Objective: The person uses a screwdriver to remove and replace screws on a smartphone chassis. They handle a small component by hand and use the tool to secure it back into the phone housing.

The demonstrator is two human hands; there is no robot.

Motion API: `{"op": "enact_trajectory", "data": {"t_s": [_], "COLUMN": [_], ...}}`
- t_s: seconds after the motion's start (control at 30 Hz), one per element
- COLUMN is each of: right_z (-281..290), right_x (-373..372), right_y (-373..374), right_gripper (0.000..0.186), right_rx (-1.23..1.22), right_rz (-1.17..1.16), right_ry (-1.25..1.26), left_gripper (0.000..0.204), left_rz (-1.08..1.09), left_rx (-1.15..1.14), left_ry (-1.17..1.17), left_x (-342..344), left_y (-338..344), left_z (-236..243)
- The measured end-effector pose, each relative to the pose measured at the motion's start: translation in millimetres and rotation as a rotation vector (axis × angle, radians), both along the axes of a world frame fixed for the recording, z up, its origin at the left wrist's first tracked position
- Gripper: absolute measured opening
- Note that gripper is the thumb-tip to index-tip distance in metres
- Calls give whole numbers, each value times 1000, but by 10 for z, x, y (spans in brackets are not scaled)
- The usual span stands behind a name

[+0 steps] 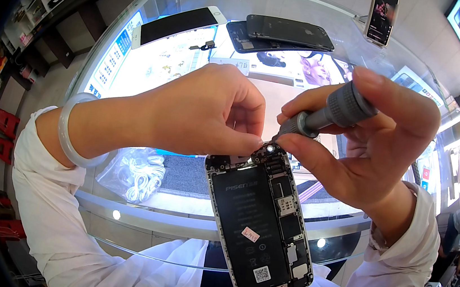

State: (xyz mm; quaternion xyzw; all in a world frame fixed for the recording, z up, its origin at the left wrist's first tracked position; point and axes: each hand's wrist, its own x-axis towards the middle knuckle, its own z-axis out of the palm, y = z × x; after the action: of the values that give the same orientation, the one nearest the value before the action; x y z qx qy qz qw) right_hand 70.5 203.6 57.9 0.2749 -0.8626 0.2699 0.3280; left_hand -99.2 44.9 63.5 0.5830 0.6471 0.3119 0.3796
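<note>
Across the near edge of the clear glass worktop [169,224]: an opened, white-rimmed, black smartphone [261,221]. My left hand [211,110] pinches closed at its top edge, grasp hidden; my right hand [375,160] grips a grey cylindrical screwdriver [339,109].

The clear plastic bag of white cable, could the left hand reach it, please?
Probably yes: the bag lies largely uncovered, though the left hand is busy at the opened silver-edged phone.

The screwdriver [348,106] is grey, the battery [245,207] black, the sleeves [46,190] white.
</note>
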Motion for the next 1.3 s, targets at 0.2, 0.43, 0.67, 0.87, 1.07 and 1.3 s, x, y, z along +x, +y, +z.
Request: {"op": "enact_trajectory", "data": {"t_s": [0.2,0.43,0.67,0.87,1.07,1.3], "right_z": [8,79,100,36,34,80], "right_x": [-9,-1,51,72,78,73], "right_y": [7,39,34,56,0,-35], "right_gripper": [86,88,88,91,93,94], "right_rx": [34,112,136,32,27,79], "right_rz": [14,20,-34,-17,19,1], "right_ry": [14,-23,-62,-55,-124,-127], "left_gripper": [18,16,18,18,18,18], "left_rz": [-15,-33,-71,-155,-172,-178], "left_rx": [-28,-80,-94,-211,-224,-218], "left_ry": [-13,-6,-33,125,182,198], "left_x": [-17,-60,-79,-139,-118,-116], "left_y": [-5,0,-8,-40,-27,-32], "left_z": [32,92,102,309,307,314]}}
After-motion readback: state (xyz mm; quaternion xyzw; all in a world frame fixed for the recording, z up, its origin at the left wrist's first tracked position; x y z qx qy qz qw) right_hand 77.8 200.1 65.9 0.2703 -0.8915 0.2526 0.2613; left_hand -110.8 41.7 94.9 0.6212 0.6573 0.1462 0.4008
